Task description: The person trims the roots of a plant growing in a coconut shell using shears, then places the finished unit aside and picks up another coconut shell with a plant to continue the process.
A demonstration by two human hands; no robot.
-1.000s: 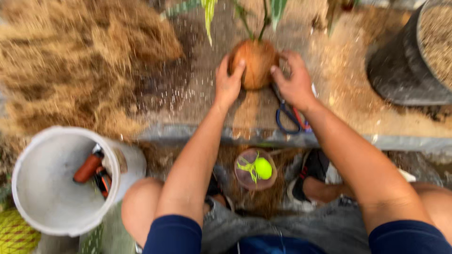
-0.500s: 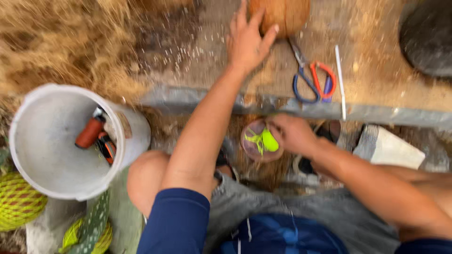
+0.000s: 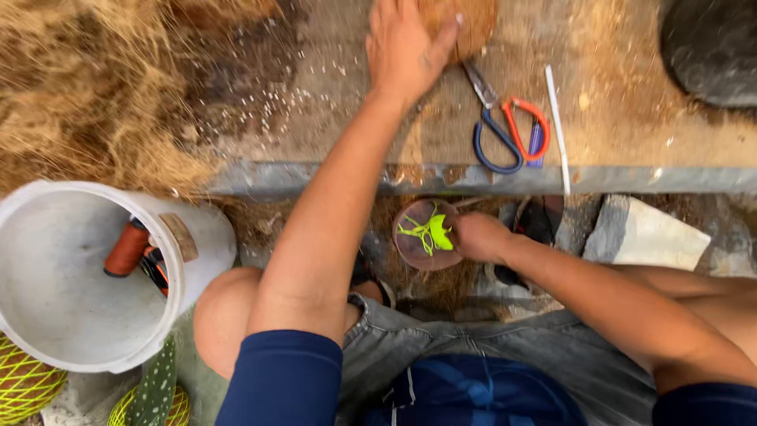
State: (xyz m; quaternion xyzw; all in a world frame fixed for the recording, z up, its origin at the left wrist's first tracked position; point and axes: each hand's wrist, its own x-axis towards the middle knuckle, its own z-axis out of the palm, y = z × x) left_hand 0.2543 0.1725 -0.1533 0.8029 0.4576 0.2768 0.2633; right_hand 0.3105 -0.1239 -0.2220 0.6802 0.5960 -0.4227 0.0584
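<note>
My left hand (image 3: 406, 49) rests on a round brown fibre-covered ball (image 3: 473, 24) at the top edge of the work board; only the ball's lower part shows. My right hand (image 3: 479, 237) is down between my knees, fingers closed at the rim of a small round brown container (image 3: 418, 248) that holds bright green string or ties (image 3: 430, 233). Whether the fingers pinch the green material cannot be told for sure.
Scissors (image 3: 505, 126) with blue and red handles and a thin white stick (image 3: 557, 126) lie on the board (image 3: 315, 118). A white bucket (image 3: 71, 315) at left holds a brown spool (image 3: 126, 248). Loose coconut fibre (image 3: 87, 95) is piled at top left. A dark pot (image 3: 710, 47) is top right.
My right hand left the ball and dropped to the small container between my knees. My left hand stayed on the ball. The view tilted downward.
</note>
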